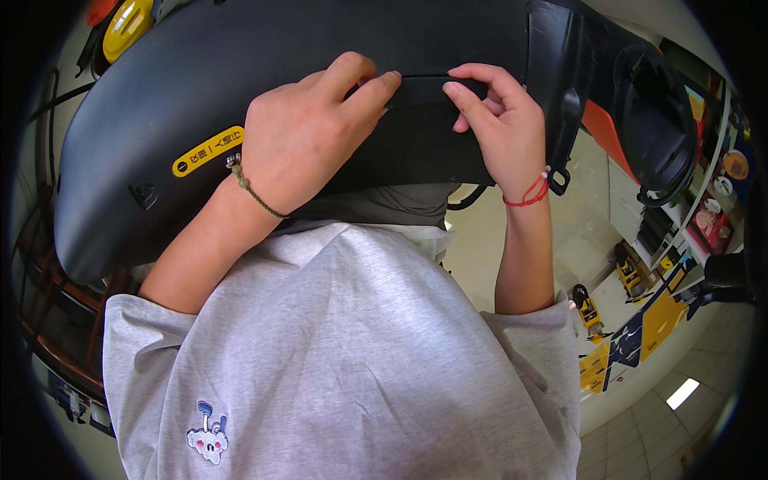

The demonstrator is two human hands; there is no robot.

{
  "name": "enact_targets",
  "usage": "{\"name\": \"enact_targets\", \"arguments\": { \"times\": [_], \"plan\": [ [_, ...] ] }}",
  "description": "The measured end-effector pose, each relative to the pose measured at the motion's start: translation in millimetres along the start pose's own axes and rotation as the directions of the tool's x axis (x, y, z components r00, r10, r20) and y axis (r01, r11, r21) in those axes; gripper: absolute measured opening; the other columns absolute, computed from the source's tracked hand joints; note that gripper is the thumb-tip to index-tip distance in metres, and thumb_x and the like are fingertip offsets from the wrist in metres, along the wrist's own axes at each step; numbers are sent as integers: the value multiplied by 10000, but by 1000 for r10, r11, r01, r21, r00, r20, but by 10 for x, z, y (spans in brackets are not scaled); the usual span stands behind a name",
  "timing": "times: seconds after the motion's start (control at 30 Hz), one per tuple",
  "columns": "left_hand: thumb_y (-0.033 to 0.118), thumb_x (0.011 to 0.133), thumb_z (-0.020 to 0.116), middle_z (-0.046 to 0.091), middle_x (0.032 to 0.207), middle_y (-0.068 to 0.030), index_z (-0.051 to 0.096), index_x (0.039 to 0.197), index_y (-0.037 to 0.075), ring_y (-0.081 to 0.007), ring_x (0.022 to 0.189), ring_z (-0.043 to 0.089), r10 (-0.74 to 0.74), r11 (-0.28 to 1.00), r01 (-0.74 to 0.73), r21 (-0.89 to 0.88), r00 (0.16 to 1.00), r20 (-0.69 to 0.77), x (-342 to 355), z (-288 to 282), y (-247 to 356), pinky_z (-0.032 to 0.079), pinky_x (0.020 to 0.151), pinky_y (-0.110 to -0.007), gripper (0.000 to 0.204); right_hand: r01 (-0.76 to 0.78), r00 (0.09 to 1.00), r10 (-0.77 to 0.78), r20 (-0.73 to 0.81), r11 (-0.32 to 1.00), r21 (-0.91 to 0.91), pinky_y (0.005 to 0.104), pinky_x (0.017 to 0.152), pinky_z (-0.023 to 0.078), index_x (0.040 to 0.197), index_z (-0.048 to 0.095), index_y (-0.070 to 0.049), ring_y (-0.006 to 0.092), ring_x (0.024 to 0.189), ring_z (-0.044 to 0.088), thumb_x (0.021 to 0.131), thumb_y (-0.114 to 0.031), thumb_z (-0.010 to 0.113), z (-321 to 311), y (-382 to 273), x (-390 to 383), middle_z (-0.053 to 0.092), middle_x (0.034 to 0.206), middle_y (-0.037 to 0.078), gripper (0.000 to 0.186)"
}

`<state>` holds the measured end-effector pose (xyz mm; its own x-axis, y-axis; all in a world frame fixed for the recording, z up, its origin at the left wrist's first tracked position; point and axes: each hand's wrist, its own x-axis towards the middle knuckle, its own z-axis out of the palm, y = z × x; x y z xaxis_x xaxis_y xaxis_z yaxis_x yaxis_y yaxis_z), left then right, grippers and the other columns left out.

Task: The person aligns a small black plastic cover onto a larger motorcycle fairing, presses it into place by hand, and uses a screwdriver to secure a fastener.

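Note:
A long black seat-like body with a smooth, rounded left end lies across the view in front of me. A yellow label is stuck on its side. Over its middle, my left hand has thumb and forefinger closed at one end of a thin black strip. The strip runs level to my right hand, whose thumb and forefinger close around its other end with the remaining fingers curled. Black on black, the strip's exact kind is hard to make out.
To the right are a dark rounded part and an orange panel. A black buckle-like loop hangs at the body's right edge. Yellow-and-black items sit lower right. A yellow helmet-like object is at the upper left.

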<state>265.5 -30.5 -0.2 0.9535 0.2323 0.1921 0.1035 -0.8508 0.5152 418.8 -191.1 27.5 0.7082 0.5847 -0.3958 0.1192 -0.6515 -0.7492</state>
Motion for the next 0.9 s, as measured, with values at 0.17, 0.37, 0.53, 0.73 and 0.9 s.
{"name": "enact_targets", "arguments": {
  "times": [0.17,0.37,0.53,0.73,0.9],
  "plan": [
    [132,787,741,600,953,39,696,1139,177,-130,658,633,37,999,-37,1,999,-40,-9,7,-27,511,568,-264,359,127,982,-143,-124,984,-127,251,572,485,1009,732,-67,103,618,610,838,-161,770,106,-55,-80,621,894,74,199],
    [118,789,735,607,917,19,706,1059,155,-152,665,639,18,999,-20,-51,999,-31,35,-16,-19,511,569,-278,274,424,807,-563,-176,761,-490,320,726,504,958,735,-80,201,831,576,773,-165,813,108,62,-16,561,1033,67,217],
    [170,828,720,626,860,-40,637,901,95,-227,701,645,-98,984,112,-141,989,107,265,-61,-20,496,590,-339,134,288,949,-311,-53,923,-257,313,759,506,1035,707,-66,255,962,595,798,-119,773,-135,27,59,622,1101,89,252],
    [245,833,727,656,806,-91,581,867,50,-292,764,645,-170,917,284,-281,914,369,549,-181,-111,482,663,-385,246,342,819,-573,20,460,-819,490,1066,335,1202,651,-115,361,1319,397,721,-464,812,-597,-56,286,521,1360,126,616],
    [313,806,757,666,921,-87,572,953,66,-286,838,662,-116,977,177,-121,911,395,711,-129,-199,505,678,-364,341,344,869,-467,162,337,-876,556,1125,257,1376,552,-140,473,1427,249,689,-670,752,-646,-3,461,413,1508,154,890]
  ]
}}
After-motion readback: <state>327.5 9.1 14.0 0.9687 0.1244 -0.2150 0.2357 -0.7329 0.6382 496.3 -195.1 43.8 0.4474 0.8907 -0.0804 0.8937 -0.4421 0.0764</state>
